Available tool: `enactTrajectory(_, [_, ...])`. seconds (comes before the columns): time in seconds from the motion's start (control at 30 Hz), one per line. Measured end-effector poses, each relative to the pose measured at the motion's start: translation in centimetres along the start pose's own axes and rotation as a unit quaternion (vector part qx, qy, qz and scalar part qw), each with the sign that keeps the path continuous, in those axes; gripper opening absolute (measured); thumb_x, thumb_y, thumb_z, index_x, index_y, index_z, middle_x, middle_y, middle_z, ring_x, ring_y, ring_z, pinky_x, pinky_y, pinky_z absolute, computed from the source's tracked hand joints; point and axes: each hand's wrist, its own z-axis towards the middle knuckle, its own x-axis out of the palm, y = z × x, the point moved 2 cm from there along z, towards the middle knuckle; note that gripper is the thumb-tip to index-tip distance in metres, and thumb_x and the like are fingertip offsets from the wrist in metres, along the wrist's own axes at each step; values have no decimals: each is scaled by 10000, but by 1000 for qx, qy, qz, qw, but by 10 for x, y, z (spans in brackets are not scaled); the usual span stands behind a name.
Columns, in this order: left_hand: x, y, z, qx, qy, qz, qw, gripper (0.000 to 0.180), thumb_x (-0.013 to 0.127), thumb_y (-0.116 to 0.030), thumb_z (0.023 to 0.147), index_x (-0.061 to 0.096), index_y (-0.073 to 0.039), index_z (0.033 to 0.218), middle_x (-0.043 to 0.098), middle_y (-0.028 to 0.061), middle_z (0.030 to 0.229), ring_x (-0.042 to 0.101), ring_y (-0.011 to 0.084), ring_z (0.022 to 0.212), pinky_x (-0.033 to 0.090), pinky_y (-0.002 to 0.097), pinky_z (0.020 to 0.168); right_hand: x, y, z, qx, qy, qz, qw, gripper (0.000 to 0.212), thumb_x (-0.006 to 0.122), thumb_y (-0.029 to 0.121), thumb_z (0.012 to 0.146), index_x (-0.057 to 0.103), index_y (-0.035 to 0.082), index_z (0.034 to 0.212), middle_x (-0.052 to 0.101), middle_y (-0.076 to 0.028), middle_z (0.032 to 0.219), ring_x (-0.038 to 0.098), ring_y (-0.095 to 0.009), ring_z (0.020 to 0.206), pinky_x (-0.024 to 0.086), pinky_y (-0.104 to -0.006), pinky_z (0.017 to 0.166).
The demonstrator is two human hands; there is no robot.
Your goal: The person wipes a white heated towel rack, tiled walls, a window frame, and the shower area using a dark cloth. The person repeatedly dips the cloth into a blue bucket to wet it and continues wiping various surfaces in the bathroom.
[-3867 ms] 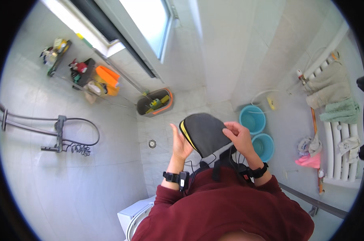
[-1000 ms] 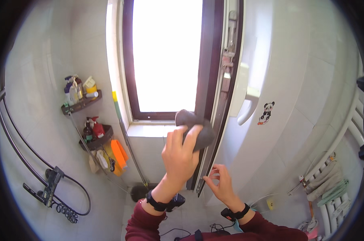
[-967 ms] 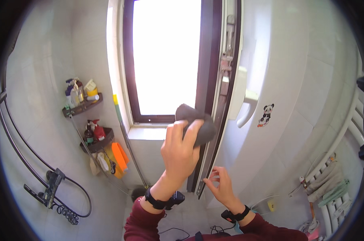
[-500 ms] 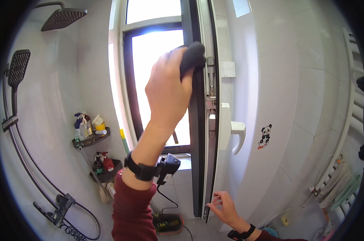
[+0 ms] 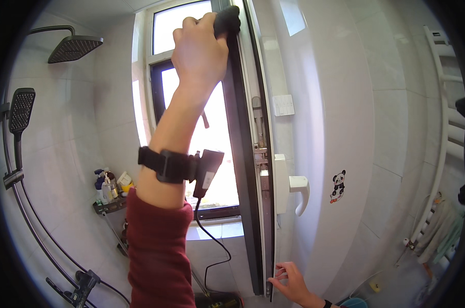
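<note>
tiled wall (image 5: pixel 391 123): right of window sash (image 5: pixel 245 169)
left hand (image 5: pixel 199 55): clamped on dark pad (image 5: pixel 229 21), at sash's upper part
right hand (image 5: pixel 291 284): beside sash's lower end; whether gripping, cannot tell
risk: pad may drop if high reach loosens grip

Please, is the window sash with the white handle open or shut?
Open: the window sash stands swung into the room, away from the dark window frame, and the metal latch parts along its edge are exposed.

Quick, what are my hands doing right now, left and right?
Left hand: closed on a dark pad, up at the window sash.
Right hand: half-curled by the sash's lower edge; can't tell whether it grips.
</note>
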Motion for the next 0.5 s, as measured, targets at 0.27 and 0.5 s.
enactTrajectory(0.27, [-23, -10, -70, 36, 24, -51, 998, 346, 669, -50, 847, 625, -125, 1182, 572, 121, 1123, 560, 355, 1060, 545, 467, 824, 1, 7, -4, 38, -17, 26, 999, 505, 783, 113, 863, 540, 21, 1296, 570, -110, 1022, 633, -202, 822, 558, -316, 712])
enactTrajectory(0.5, [-58, -29, -143, -10, 114, -79, 990, 464, 692, 8, 783, 631, -137, 1219, 556, 117, 1136, 569, 334, 1027, 533, 436, 798, 0, 9, -5, -17, -19, -4, 1000, 497, 805, 91, 847, 547, -17, 1257, 551, -123, 1092, 642, -184, 888, 594, -288, 745])
